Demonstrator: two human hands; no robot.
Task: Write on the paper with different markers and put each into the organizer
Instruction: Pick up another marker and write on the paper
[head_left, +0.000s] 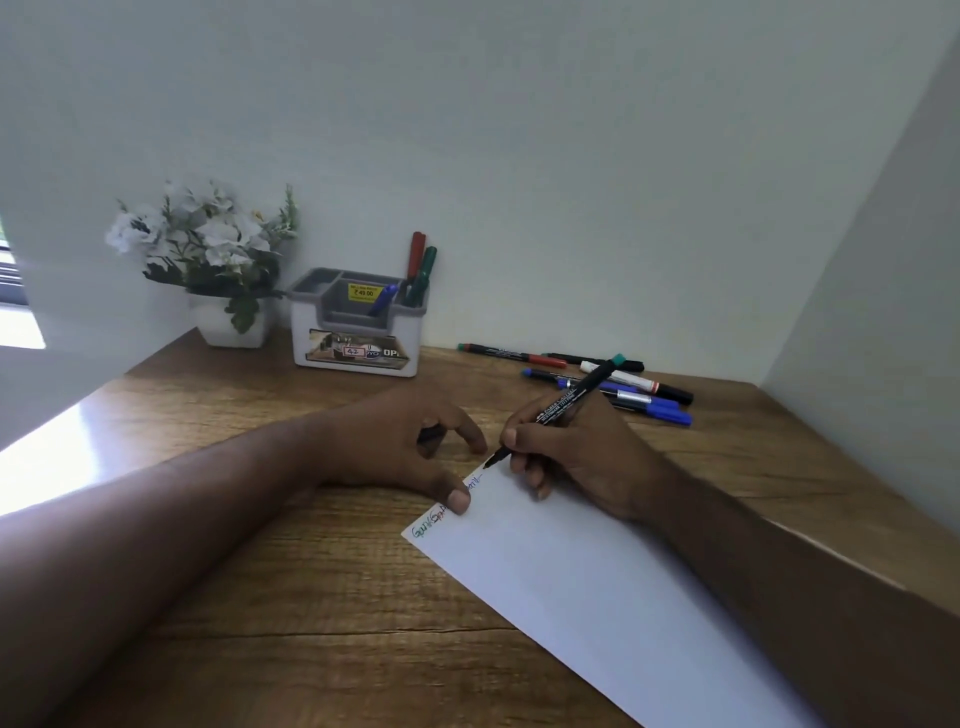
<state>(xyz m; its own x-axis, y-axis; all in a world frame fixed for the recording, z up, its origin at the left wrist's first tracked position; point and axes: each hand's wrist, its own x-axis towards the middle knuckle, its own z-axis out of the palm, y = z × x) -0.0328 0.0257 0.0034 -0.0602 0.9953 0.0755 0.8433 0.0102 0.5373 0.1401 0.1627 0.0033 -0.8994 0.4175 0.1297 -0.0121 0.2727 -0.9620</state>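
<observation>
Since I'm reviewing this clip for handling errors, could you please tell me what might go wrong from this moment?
1. The marker in the right hand writes at the very top edge of the paper; its tip could run off onto the wooden desk.
2. Only the left hand's thumb pins the sheet, so it might pivot.
3. The loose markers lie close behind the right hand; a careless reach may scatter them.

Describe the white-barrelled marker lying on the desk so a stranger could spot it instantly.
Start at the grey-and-white desk organizer against the wall, then look right along the wooden desk to the loose pile of markers. The white-barrelled marker lies in it, the only pale body among black and blue ones.
</observation>
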